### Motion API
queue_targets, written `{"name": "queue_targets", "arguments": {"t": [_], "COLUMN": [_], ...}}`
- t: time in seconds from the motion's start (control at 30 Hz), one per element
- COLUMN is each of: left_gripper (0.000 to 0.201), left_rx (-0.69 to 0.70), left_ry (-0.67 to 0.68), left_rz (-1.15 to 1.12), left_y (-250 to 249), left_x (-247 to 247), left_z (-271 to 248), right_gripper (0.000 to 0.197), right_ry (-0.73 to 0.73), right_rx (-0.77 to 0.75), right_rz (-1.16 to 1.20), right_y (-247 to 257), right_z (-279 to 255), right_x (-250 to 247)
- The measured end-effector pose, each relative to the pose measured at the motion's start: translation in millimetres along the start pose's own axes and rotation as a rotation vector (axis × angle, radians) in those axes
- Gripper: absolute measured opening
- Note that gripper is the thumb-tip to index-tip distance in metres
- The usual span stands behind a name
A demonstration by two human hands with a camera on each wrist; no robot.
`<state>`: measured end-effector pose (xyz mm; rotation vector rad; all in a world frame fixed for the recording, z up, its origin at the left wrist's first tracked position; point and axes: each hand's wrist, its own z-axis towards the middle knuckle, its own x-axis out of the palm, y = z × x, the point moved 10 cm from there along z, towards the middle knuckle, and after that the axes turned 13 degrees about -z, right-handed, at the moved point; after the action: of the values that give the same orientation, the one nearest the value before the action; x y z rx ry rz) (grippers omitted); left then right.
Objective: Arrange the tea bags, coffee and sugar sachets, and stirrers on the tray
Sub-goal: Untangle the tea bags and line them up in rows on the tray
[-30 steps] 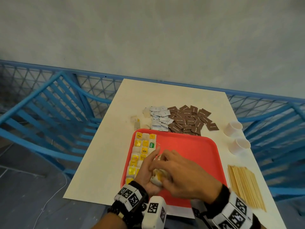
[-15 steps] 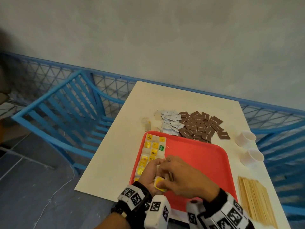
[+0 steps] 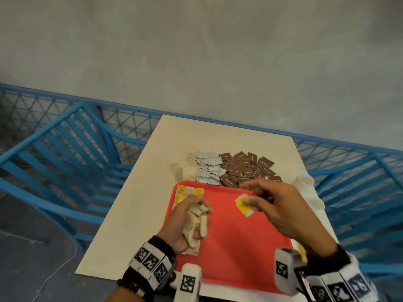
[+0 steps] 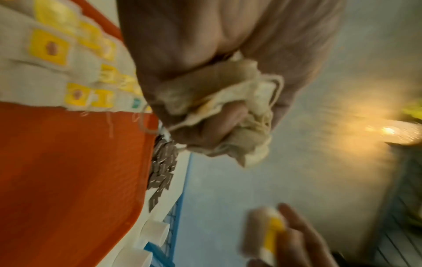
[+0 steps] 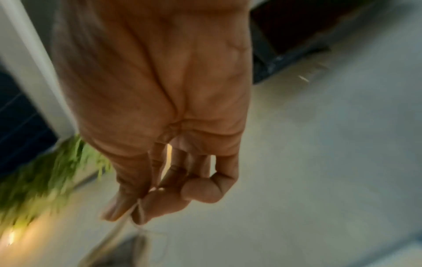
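Two hands over: desk, cream, beside blue chairs.
Tray: red tray at the desk's near edge; tea bags in rows in its far-left corner.
Sachets: white sugar sachets and brown coffee sachets heaped just beyond the tray.
Left hand: fingers curled round a bunch of tea bags above the tray's left side.
Right hand: pinches one yellow-tagged tea bag above the tray.
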<state>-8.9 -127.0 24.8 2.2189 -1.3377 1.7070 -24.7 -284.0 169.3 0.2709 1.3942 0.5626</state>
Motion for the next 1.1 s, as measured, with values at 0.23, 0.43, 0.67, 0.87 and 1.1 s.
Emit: {"name": "queue_targets", "arguments": {"t": [0.23, 0.43, 0.67, 0.87, 1.1], "left_gripper": [0.014, 0.026, 0.03, 0.036, 0.011], "left_rx": [0.414, 0.527, 0.483, 0.48, 0.423], "left_ry": [0.089, 0.224, 0.129, 0.085, -0.152], "left_rz": [0.736, 1.087, 0.861, 0.844, 0.921], "left_y": [-41, -37, -57, -77, -79], "left_x": [61, 95, 68, 46, -36], "left_z": [-28, -32, -47, -57, -65], "right_gripper": [0.015, 0.01, 0.011, 0.01, 0.023], "right_ry": [0.019, 0.015, -0.044, -0.022, 0.294], "right_rx": [-0.068, -0.198, -0.027, 0.041, 0.227], "right_rz": [-0.25, -0.199, 0.176, 0.421, 0.452], "right_y": [-7, 30, 29, 40, 11], "right_z": [-6, -10, -6, -3, -7], "right_x": [1, -2, 13, 49, 159]}}
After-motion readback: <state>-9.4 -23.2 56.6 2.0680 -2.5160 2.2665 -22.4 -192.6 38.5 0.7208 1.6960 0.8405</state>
